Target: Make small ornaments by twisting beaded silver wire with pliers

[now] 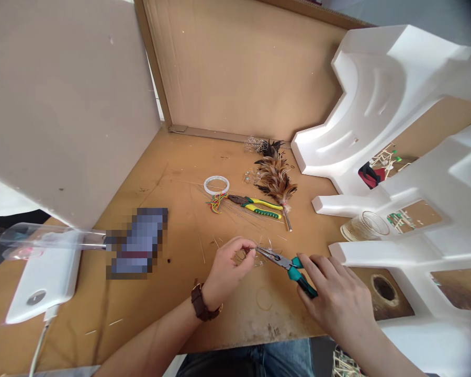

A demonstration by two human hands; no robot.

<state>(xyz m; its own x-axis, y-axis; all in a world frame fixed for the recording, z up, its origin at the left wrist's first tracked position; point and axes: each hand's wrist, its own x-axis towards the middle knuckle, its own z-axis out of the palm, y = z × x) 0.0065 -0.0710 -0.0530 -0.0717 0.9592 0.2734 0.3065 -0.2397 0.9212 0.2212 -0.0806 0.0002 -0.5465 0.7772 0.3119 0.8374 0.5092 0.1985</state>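
Observation:
My right hand (333, 290) is wrapped round the teal and black handles of long-nose pliers (280, 259). Their narrow jaws point left and meet the fingertips of my left hand (231, 267). Thumb and forefinger of that hand are pinched together on something small, with a reddish-brown bit showing below; what it is I cannot make out. Loose bits of thin wire (259, 263) lie under the plier tips. Farther back rest combination pliers (255, 206) with yellow and green handles, beside a bunch of coloured strings (217, 202).
Behind lie a roll of clear tape (216, 185), a bundle of brown feathers (275, 175) and tangled wire (256, 144). White foam packing (322, 152) with a glass jar (365, 226) borders the right. A white power bank (43, 283) and a blurred-out phone-like object (139, 243) are left.

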